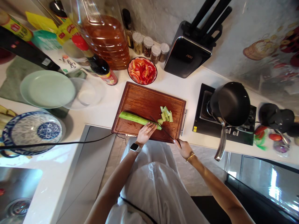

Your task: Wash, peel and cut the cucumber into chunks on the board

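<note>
A brown wooden cutting board (144, 96) lies on the counter in front of me. Across its near part stretches a long green celery-like stalk (132, 117). My left hand (146, 132), wearing a ring, presses the stalk down near its right end with the fingers closed over it. My right hand (183, 148) grips the handle of a dark knife (167, 133) at the board's near right edge. The thin blade points left to the stalk's cut end; whether it touches the stalk, I cannot tell. Several cut green pieces (166, 114) lie in a pile behind the blade.
Behind the board stand a bowl of sliced red peppers (142, 71), several spice jars (148, 46) and a knife block (187, 53). A black pot (230, 104) sits on the stove (201, 121) to the right. Plates (48, 88) and a patterned bowl (32, 132) are left. A black cable (77, 142) reaches the board.
</note>
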The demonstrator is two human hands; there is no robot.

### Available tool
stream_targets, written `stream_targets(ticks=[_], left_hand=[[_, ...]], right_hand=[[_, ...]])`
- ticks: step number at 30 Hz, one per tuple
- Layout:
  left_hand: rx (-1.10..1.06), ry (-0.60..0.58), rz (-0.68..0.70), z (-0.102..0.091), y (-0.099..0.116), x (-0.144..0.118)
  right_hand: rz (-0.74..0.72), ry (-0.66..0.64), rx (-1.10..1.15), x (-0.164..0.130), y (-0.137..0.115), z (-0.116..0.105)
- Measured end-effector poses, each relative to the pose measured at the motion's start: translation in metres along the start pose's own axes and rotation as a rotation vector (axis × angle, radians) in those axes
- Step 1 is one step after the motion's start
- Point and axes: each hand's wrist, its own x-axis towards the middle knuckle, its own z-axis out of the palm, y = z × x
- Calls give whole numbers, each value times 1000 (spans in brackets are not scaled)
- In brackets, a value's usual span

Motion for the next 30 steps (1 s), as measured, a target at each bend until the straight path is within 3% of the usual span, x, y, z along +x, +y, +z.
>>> stream_targets(ticks=[5, 14, 23, 30], left_hand=[[-9, 2, -8, 2, 0, -1], [-45, -58, -48, 0, -1, -2], [-52, -28, -49, 2, 0, -3], [-18, -10, -24, 2, 0, -3]], right_hand=[[7, -24, -42, 2, 0, -1], [14, 28, -70, 47, -1, 25], [-46, 21, 51, 15, -2, 2], [-5, 6, 20, 6, 0, 6]])
